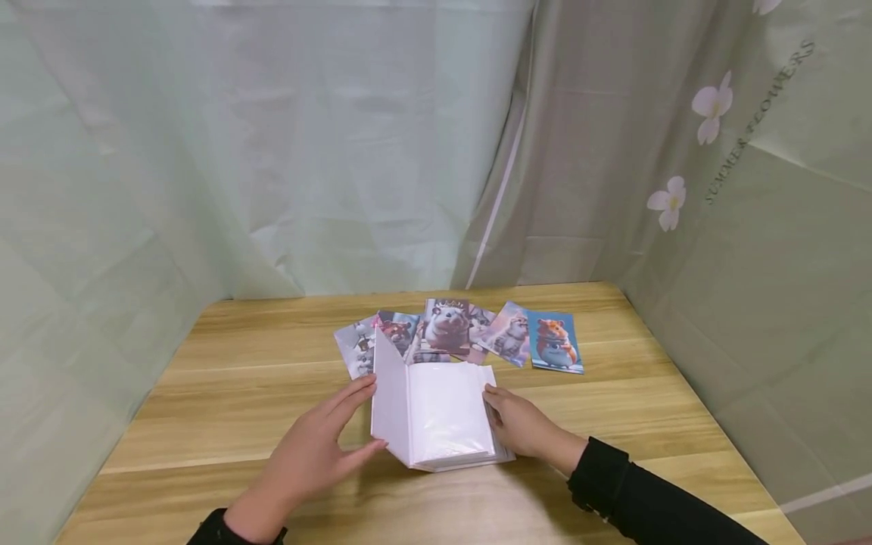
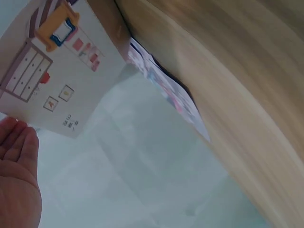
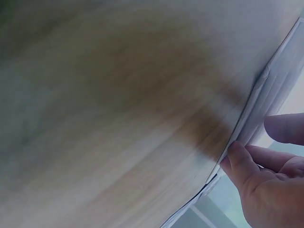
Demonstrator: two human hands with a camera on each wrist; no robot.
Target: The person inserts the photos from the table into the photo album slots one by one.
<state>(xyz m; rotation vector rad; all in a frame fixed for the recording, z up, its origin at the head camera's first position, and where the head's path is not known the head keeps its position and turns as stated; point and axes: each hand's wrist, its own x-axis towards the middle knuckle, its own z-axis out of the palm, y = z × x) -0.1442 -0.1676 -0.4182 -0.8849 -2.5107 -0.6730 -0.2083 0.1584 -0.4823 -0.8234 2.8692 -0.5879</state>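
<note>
A small white photo album (image 1: 451, 412) lies on the table with its front cover (image 1: 390, 401) standing half raised on the left. A clear plastic sleeve page faces up inside. My left hand (image 1: 319, 443) touches the cover's outer edge with extended fingers, its thumb near the lower corner. Drawings of furniture show on the cover's outer face (image 2: 57, 95) in the left wrist view, beside the left hand (image 2: 19, 166). My right hand (image 1: 521, 422) holds the album's right edge, fingers bent at the page edges. In the right wrist view, the right hand's thumb (image 3: 287, 128) sits above the fingers.
Behind the album, several animal picture cards lie spread and overlapping, among them a crowned-animal card (image 1: 446, 325) and a blue hamster card (image 1: 555, 344) at the right. The wooden table (image 1: 225, 401) is enclosed by pale curtains (image 1: 381, 151) at the back and sides.
</note>
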